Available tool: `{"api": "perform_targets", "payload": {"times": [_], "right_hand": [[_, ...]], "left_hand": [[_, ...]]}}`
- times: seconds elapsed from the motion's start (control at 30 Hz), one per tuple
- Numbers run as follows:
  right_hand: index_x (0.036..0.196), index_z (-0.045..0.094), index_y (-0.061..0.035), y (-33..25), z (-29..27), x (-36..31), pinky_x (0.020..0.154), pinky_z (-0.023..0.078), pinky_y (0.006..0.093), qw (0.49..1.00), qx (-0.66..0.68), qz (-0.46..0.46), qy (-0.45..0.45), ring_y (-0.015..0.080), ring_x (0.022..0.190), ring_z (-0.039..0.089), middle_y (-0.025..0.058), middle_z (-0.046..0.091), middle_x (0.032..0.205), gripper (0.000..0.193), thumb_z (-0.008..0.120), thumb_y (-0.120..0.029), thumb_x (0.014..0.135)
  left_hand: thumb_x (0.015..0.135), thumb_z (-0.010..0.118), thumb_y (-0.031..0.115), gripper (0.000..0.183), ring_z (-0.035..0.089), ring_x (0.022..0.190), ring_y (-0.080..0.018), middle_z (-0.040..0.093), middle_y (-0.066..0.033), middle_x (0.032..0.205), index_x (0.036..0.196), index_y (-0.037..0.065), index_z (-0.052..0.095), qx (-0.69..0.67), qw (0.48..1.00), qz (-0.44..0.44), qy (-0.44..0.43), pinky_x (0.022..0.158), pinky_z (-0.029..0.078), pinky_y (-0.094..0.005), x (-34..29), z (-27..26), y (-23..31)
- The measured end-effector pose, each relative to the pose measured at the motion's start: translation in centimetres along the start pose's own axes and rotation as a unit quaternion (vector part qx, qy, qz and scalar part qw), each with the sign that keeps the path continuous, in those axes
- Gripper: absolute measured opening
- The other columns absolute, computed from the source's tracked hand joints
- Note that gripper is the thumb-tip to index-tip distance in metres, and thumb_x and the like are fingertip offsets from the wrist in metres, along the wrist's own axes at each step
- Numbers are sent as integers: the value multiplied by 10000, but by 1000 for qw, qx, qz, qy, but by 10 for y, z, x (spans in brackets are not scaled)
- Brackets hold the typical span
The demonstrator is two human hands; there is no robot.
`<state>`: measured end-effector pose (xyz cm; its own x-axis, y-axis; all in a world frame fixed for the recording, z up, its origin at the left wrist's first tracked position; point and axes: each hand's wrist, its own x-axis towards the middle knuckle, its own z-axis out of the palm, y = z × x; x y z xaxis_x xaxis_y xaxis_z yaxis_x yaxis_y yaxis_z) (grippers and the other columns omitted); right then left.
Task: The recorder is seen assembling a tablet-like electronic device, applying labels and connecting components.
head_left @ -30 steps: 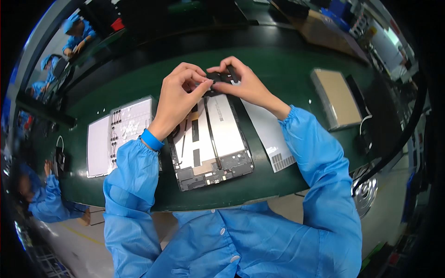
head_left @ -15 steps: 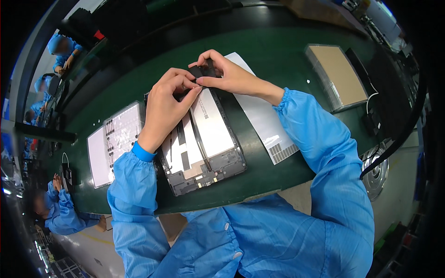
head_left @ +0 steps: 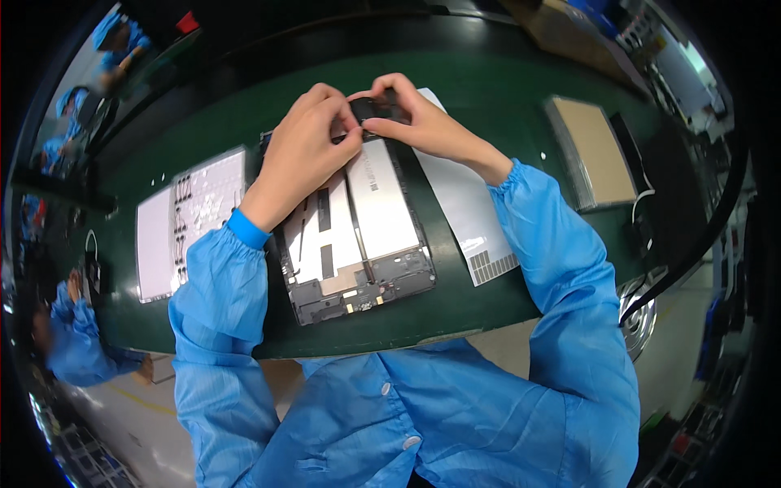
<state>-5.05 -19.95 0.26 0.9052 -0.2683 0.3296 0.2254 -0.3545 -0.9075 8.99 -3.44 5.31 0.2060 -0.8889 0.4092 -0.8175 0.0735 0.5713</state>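
An opened tablet (head_left: 382,211) lies on the green bench in front of me, showing pale battery packs and dark circuit parts along its near end. Both hands work at its far end. My left hand (head_left: 305,150) has thumb and forefinger pinched together there; whatever is between the tips is too small to make out. Just beside it, my right hand (head_left: 427,126) curls thumb and fingers around a small black piece (head_left: 368,109), partly hidden by the fingers. I cannot tell whether this piece is joined to the tablet.
Left of the tablet lies a clear tray (head_left: 213,191) with several small black-ended parts. A white sheet (head_left: 468,211) with small grey labels lies to the right. Farther right sits a tan-topped stack (head_left: 598,150). Co-workers in blue sit along the left.
The whole view has shifted a little. My hands stay at the tablet's far end, with small finger movements; the right hand still holds the black piece.
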Motion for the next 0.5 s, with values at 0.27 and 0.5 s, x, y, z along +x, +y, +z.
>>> {"api": "perform_targets", "payload": {"times": [0.27, 0.5], "right_hand": [[1179, 490, -53, -51, 8, 44, 1013, 480, 327, 971, -173, -146, 77, 199, 1158, 625, 136, 658, 1267, 322, 694, -67, 930], [1071, 610, -141, -76, 180, 155, 689, 521, 418, 859, -328, -308, -243, 318, 802, 677, 115, 697, 864, 310, 710, -65, 788]], "left_hand": [[888, 678, 176, 225, 583, 1050, -340, 594, -132, 1199, 1040, 23, 616, 41, 993, 69, 89, 888, 458, -430, -41, -26, 0], [822, 713, 105, 108, 633, 787, -228, 678, -31, 948, 917, 93, 662, -44, 958, 238, 154, 695, 486, -341, -127, -32, -2]]}}
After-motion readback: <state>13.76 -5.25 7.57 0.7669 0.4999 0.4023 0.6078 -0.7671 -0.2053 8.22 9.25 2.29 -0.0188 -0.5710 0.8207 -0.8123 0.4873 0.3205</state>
